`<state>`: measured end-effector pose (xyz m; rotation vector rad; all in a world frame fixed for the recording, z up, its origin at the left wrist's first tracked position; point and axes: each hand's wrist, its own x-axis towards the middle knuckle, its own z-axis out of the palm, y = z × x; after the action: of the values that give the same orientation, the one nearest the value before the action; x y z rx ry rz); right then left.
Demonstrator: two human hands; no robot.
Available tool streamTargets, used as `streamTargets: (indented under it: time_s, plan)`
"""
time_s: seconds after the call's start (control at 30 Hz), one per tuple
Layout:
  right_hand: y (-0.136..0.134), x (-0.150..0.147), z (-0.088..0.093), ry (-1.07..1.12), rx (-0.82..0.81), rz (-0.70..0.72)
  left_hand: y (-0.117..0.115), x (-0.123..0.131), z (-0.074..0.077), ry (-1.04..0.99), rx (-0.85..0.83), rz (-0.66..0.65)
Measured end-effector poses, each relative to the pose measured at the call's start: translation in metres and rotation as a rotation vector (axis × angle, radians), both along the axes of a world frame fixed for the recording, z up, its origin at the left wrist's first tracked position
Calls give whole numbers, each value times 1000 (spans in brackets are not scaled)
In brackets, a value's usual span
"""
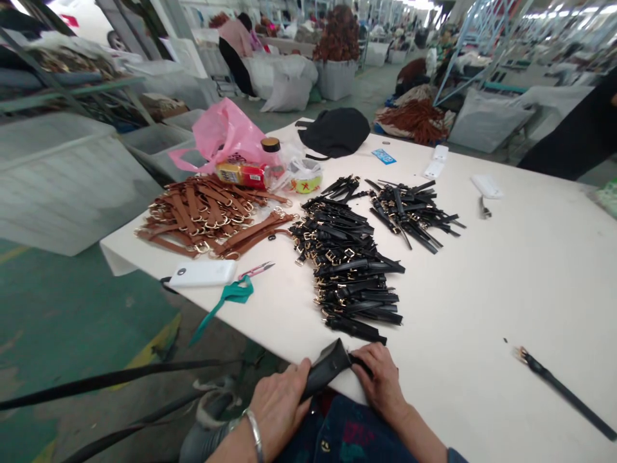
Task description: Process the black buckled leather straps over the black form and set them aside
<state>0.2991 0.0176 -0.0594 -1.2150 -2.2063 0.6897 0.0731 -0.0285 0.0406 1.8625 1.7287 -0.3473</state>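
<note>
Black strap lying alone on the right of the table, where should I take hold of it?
Take the black strap at its middle, from above, with the right hand: it lies flat and uncrowded on the white table, and the narrow band pinches easily, away from the metal-tipped end.

Worn on the person's head, the camera looks forward and down across the worktop from its near edge, with the left hand and right hand close at the bottom and the workshop floor receding far beyond.

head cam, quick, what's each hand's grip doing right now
Left hand: closed, holding a folded black leather strap.
Right hand: closed, holding the same strap.
</note>
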Motion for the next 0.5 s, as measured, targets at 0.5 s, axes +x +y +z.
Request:
streamTargets:
  time_s: [0.5]
  plan:
    - [-2, -11, 8, -40, 17, -54, -11, -15, -6, 39, 41, 80]
